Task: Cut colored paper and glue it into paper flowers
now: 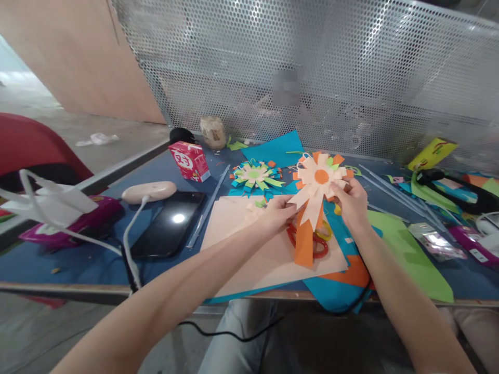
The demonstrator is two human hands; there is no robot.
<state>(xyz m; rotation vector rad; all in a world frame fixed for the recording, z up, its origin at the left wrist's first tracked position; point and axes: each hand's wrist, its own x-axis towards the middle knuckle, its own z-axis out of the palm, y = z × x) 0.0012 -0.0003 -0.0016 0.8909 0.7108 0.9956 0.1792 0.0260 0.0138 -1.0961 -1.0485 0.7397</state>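
Note:
Both my hands hold up a paper flower (320, 179) with pale peach petals, an orange centre and orange and green layers behind. My left hand (276, 212) pinches a lower left petal. My right hand (353, 203) grips the flower's right edge, fingers closed on it. An orange paper strip (304, 242) hangs below the flower. Red-handled scissors (320, 248) lie on a peach sheet (253, 254) under the flower. A finished blue, green and peach flower (255, 176) lies on the table behind my left hand.
A black phone (168, 223), a beige power bank (148, 191) with a white cable, and a red carton (189, 160) sit at left. Green paper (405, 254), blue paper (275, 148), clear sticks (393, 195) and a glue gun (448, 184) lie at right. A perforated metal screen (312, 72) stands behind.

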